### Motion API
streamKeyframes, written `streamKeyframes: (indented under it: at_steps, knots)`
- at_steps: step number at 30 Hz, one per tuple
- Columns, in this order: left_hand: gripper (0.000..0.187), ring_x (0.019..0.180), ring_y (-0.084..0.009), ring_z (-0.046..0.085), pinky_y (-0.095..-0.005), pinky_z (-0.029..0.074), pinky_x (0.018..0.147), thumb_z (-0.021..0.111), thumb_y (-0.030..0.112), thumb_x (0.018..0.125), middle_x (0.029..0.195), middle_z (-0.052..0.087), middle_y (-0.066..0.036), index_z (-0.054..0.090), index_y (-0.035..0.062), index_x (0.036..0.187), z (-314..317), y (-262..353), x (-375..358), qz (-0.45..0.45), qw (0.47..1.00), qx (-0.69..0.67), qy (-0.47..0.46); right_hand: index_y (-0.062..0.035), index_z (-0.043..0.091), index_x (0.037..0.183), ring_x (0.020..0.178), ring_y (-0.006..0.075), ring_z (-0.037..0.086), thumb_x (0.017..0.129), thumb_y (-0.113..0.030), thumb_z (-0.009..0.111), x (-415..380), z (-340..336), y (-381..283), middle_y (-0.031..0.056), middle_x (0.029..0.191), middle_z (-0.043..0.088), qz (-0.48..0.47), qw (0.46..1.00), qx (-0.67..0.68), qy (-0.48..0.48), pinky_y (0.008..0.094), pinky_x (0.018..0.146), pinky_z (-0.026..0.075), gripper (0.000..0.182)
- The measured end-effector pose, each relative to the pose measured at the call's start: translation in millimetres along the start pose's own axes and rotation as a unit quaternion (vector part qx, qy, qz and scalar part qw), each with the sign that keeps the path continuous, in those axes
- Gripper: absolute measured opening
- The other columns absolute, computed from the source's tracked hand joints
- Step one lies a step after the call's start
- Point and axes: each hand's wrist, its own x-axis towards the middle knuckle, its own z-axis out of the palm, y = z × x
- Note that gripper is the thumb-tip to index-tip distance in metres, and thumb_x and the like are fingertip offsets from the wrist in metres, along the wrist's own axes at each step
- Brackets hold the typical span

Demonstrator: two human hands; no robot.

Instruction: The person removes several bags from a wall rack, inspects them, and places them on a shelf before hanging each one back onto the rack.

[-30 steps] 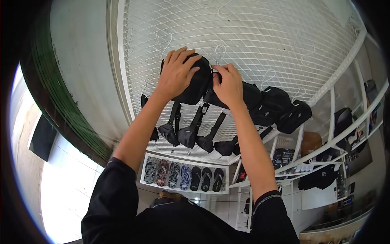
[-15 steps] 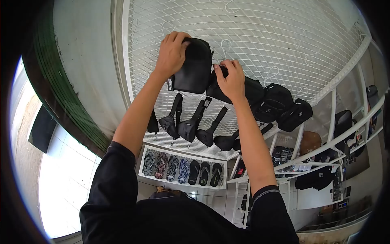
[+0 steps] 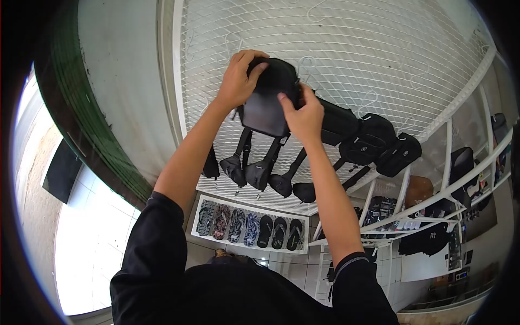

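Both hands are on a black bag [image 3: 264, 115] in front of a white wire mesh panel [image 3: 346, 59]. My left hand [image 3: 239, 78] is closed on its upper left edge, the thumb lying across the front. At the bag's right side, my right hand [image 3: 305, 115] grips the edge with its thumb on the front face. Just right of it hangs another black bag [image 3: 338, 123], partly behind my right hand. Two more black bags hang further right, one of them boxy with a front pocket [image 3: 368, 140]. Below dangle several small black sling bags [image 3: 257, 172].
Several white hooks [image 3: 368, 100] hang on the mesh. A white tray [image 3: 254, 246] of patterned and black flip-flops stands low down. White metal racks [image 3: 460, 187] with goods run along the right. A green shutter [image 3: 92, 119] and a bright doorway are at the left.
My right hand has moved left from the neighbouring bag to the right edge of the bag in my left hand. The camera view has shifted slightly.
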Motion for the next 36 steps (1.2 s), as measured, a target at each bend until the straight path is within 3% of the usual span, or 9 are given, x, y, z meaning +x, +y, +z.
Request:
streamKeyframes:
  at_steps: [5, 8, 16, 20, 22, 27, 31, 35, 36]
  knots:
    - [0.027, 0.103, -0.0349, 0.056, -0.0408, 0.045, 0.093, 0.057, 0.009, 0.094, 0.109, 0.060, -0.015, 0.066, 0.0090, 0.119, -15, -20, -18, -0.024, 0.990, 0.098, 0.095, 0.0024, 0.063, 0.118, 0.088, 0.0241, 0.071, 0.086, -0.018, 0.073, 1, -7, 2, 0.0172, 0.096, 0.072, 0.000, 0.996, 0.061, 0.068, 0.0346, 0.080, 0.053, 0.038]
    - [0.037, 0.093, -0.0324, 0.058, -0.0414, 0.048, 0.083, 0.051, 0.002, 0.093, 0.101, 0.057, -0.015, 0.064, 0.0122, 0.126, -18, -35, -33, -0.067, 0.993, 0.093, 0.013, 0.0062, 0.060, 0.120, 0.098, 0.0268, 0.068, 0.090, -0.018, 0.071, 4, -9, 3, 0.0198, 0.105, 0.070, -0.039, 0.990, 0.087, 0.105, 0.0351, 0.089, 0.050, 0.040]
    - [0.040, 0.084, -0.0252, 0.058, -0.0351, 0.049, 0.080, 0.050, 0.006, 0.098, 0.105, 0.057, -0.016, 0.057, 0.0134, 0.137, -22, -33, -41, -0.142, 0.985, 0.055, -0.075, 0.0077, 0.058, 0.122, 0.097, 0.0203, 0.066, 0.092, -0.017, 0.070, 13, -7, -10, 0.0158, 0.107, 0.069, -0.064, 0.973, 0.138, 0.176, 0.0315, 0.088, 0.050, 0.040]
    - [0.040, 0.085, -0.0278, 0.062, -0.0388, 0.051, 0.078, 0.051, 0.008, 0.096, 0.107, 0.059, -0.016, 0.056, 0.0127, 0.136, -25, -26, -48, -0.120, 0.991, 0.038, -0.038, 0.0079, 0.059, 0.119, 0.097, 0.0167, 0.063, 0.094, -0.016, 0.069, 10, -28, -13, 0.0129, 0.109, 0.067, -0.034, 0.960, 0.190, 0.205, 0.0292, 0.089, 0.048, 0.036]
    - [0.039, 0.091, -0.0257, 0.062, -0.0376, 0.051, 0.082, 0.051, 0.019, 0.101, 0.113, 0.060, -0.017, 0.053, 0.0099, 0.139, -29, 0, -51, -0.179, 0.984, 0.002, -0.004, 0.0075, 0.061, 0.117, 0.097, 0.0146, 0.061, 0.095, -0.015, 0.068, -5, -47, -20, 0.0107, 0.108, 0.067, -0.004, 0.953, 0.222, 0.208, 0.0275, 0.089, 0.047, 0.033]
    - [0.052, 0.109, -0.0223, 0.056, -0.0363, 0.045, 0.094, 0.046, 0.039, 0.104, 0.124, 0.059, -0.017, 0.045, 0.0088, 0.147, -11, 92, -78, -0.262, 0.940, -0.199, -0.095, 0.0047, 0.062, 0.116, 0.099, 0.0114, 0.058, 0.096, -0.013, 0.066, -76, -103, -13, 0.0067, 0.108, 0.066, 0.093, 0.934, 0.247, 0.239, 0.0248, 0.091, 0.045, 0.027]
    - [0.062, 0.123, -0.0234, 0.050, -0.0346, 0.037, 0.106, 0.045, 0.039, 0.105, 0.133, 0.053, -0.019, 0.034, -0.0032, 0.149, 33, 139, -126, -0.263, 0.886, -0.294, -0.243, 0.0021, 0.063, 0.114, 0.098, 0.0103, 0.057, 0.094, -0.015, 0.068, -146, -151, 9, 0.0042, 0.107, 0.065, 0.180, 0.914, 0.246, 0.267, 0.0243, 0.089, 0.044, 0.027]
    - [0.057, 0.121, -0.0215, 0.049, -0.0308, 0.037, 0.105, 0.051, 0.032, 0.104, 0.132, 0.053, -0.016, 0.037, -0.0061, 0.144, 85, 191, -187, -0.317, 0.792, -0.395, -0.341, 0.0026, 0.063, 0.112, 0.096, 0.0113, 0.058, 0.093, -0.016, 0.071, -228, -204, 34, 0.0037, 0.104, 0.064, 0.230, 0.903, 0.136, 0.335, 0.0248, 0.087, 0.045, 0.028]
    - [0.048, 0.113, -0.0186, 0.052, -0.0292, 0.039, 0.100, 0.054, 0.030, 0.104, 0.123, 0.057, -0.013, 0.045, -0.0052, 0.135, 102, 199, -207, -0.318, 0.790, -0.384, -0.355, 0.0033, 0.062, 0.115, 0.098, 0.0114, 0.059, 0.093, -0.016, 0.071, -255, -217, 42, 0.0043, 0.106, 0.065, 0.254, 0.895, 0.125, 0.345, 0.0251, 0.089, 0.046, 0.031]
